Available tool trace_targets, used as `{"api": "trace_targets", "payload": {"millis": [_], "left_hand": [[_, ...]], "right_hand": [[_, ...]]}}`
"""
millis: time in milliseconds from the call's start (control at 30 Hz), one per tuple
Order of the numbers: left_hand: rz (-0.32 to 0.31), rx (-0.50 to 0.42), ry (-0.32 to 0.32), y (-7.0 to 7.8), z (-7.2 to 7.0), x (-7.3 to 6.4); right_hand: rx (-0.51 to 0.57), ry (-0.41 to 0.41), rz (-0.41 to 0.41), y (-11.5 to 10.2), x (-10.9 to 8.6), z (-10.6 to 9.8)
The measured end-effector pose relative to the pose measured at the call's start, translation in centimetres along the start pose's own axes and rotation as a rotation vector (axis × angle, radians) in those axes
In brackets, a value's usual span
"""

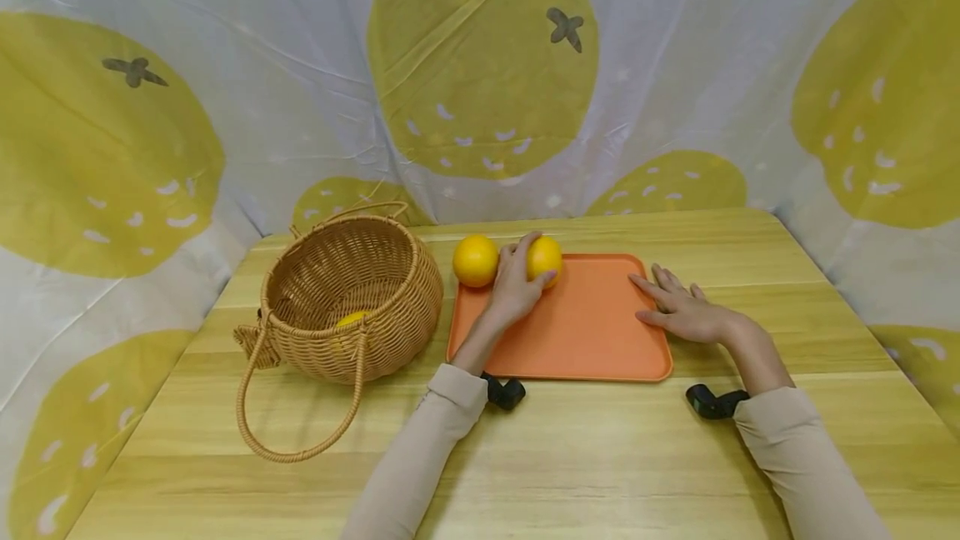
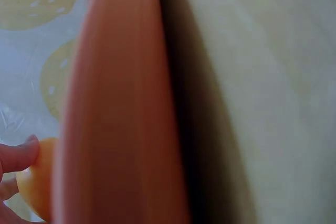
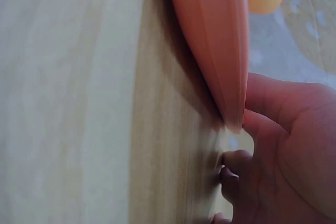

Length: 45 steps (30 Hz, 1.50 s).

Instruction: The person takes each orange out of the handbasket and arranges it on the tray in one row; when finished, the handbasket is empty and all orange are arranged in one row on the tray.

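My left hand (image 1: pixel 517 277) grips an orange (image 1: pixel 545 261) over the pink-orange tray (image 1: pixel 585 332), thumb on its near side. A second orange (image 1: pixel 476 261) sits at the tray's far left corner, just left of that hand. In the left wrist view the held orange (image 2: pixel 39 182) is partly hidden behind the tray wall (image 2: pixel 118 103). My right hand (image 1: pixel 690 312) rests at the tray's right edge with its fingers stretched out; in the right wrist view, the thumb and a finger of this hand (image 3: pixel 294 135) touch the rim.
Left of the tray stands a wicker basket (image 1: pixel 408 332), its near handle (image 1: pixel 300 457) folded down onto the table. A yellow fruit (image 1: pixel 352 318) lies inside, mostly hidden by the basket wall. Behind the wooden table (image 1: pixel 585 457) hangs a cloth (image 1: pixel 300 107) printed with fruit.
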<state>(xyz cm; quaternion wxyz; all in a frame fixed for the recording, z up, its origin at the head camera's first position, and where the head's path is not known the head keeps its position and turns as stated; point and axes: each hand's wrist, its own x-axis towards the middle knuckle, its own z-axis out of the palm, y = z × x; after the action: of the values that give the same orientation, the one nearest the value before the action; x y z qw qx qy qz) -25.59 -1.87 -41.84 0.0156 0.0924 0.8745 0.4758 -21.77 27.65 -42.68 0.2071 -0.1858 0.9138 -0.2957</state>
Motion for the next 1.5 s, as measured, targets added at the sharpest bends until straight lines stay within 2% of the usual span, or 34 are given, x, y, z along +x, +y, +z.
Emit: {"api": "trace_targets", "payload": {"millis": [300, 700, 1300, 1500], "left_hand": [[0.016, 0.004, -0.116, -0.1, -1.7, -0.1], [-0.005, -0.014, -0.059, -0.2, -1.1, -0.1], [-0.041, 0.071, -0.103, 0.6, -1.5, -0.3], [-0.047, 0.131, -0.134, 1.1, -2.1, -0.5]], "right_hand": [[-0.001, -0.005, -0.003, -0.5, 0.0, -0.2], [0.010, -0.005, -0.015, -0.5, 0.1, 0.0], [0.010, 0.002, -0.006, -0.3, -0.2, 0.1], [0.015, 0.004, -0.009, -0.3, -0.2, 0.0]]}}
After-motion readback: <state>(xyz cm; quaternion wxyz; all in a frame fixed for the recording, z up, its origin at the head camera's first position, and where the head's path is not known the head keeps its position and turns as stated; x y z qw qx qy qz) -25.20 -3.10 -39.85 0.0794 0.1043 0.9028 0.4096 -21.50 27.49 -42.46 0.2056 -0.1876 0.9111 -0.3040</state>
